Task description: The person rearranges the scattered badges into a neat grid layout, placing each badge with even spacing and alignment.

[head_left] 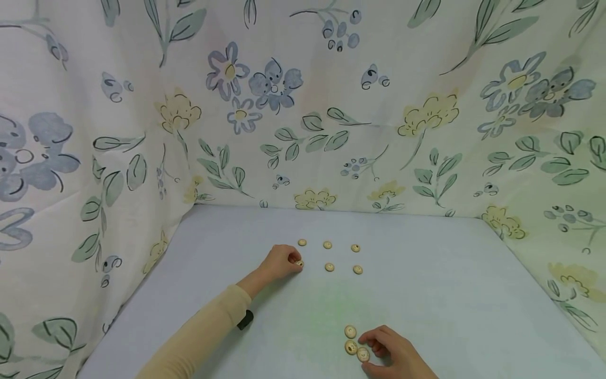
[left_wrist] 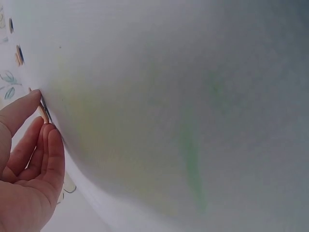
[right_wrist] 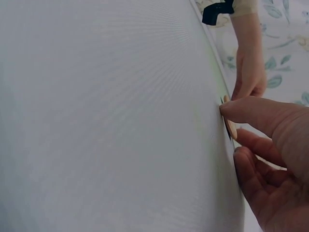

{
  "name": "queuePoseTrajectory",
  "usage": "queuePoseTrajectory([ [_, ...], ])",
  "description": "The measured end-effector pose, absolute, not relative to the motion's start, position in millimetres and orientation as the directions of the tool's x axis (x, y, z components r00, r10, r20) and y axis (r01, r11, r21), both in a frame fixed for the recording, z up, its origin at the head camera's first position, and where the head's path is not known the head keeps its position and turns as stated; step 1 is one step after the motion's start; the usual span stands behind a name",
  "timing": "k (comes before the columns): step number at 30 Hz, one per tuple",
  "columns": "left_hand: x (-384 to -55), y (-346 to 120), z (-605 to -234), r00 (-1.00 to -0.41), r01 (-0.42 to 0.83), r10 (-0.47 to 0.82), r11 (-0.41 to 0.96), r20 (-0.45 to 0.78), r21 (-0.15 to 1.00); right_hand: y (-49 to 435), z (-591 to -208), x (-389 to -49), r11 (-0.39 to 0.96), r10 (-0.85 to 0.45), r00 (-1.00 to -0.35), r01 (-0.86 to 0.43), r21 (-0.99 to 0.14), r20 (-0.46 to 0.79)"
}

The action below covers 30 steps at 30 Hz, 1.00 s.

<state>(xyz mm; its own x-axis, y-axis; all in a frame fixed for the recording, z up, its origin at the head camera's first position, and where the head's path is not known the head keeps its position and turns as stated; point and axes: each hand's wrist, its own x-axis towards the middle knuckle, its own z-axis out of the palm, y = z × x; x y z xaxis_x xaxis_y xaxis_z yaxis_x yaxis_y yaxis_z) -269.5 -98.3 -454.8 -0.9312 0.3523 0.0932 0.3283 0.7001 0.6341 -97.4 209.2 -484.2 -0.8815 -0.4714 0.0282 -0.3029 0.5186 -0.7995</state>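
My left hand (head_left: 282, 261) pinches a small round wooden button-like disc (head_left: 300, 263) between thumb and fingertips, low over the white tabletop. That disc is the front left one of two short rows of similar pieces. In the left wrist view its thin edge (left_wrist: 44, 113) shows between thumb and fingers. My right hand (head_left: 395, 353) rests near the front, thumb and index finger spread around another disc (head_left: 363, 354). Beside this disc lie a dark-marked disc (head_left: 351, 347) and a paler disc (head_left: 350, 331). In the right wrist view my right thumb (right_wrist: 246, 112) overlaps the disc's edge.
Several more discs stand in the rows, including a back left disc (head_left: 302, 242) and a front right disc (head_left: 357, 269). A flower-patterned cloth (head_left: 303, 105) hangs behind and along both sides of the white table (head_left: 426, 284). A black band (head_left: 245, 319) shows at the left sleeve.
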Motion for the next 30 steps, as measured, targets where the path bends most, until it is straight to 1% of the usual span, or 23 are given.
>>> queuePoseTrajectory([
  [8,-270.2,-99.2,-456.8,-0.929,0.334,0.356,0.683,0.103,0.649,209.8,-485.6,-95.7,0.539,-0.463,-0.886,-0.318,-0.780,0.041],
  [15,-270.1,-99.3,-457.4,-0.939,0.298,0.335,0.685,0.076,0.665,208.6,-482.7,-94.5,0.538,-0.451,-0.892,-0.288,-0.792,0.018],
  [22,-271.0,-99.6,-457.0,-0.948,0.270,0.313,0.692,0.059,0.670,208.4,-483.3,-95.2,0.523,-0.464,-0.884,-0.328,-0.787,0.060],
  [25,-270.9,-99.7,-457.1,-0.945,0.281,0.321,0.686,0.068,0.671,208.7,-483.8,-94.7,0.521,-0.460,-0.886,-0.322,-0.790,0.058],
  [30,-270.8,-99.6,-458.3,-0.945,0.282,0.319,0.681,0.072,0.676,208.7,-485.1,-94.3,0.512,-0.468,-0.879,-0.349,-0.785,0.086],
])
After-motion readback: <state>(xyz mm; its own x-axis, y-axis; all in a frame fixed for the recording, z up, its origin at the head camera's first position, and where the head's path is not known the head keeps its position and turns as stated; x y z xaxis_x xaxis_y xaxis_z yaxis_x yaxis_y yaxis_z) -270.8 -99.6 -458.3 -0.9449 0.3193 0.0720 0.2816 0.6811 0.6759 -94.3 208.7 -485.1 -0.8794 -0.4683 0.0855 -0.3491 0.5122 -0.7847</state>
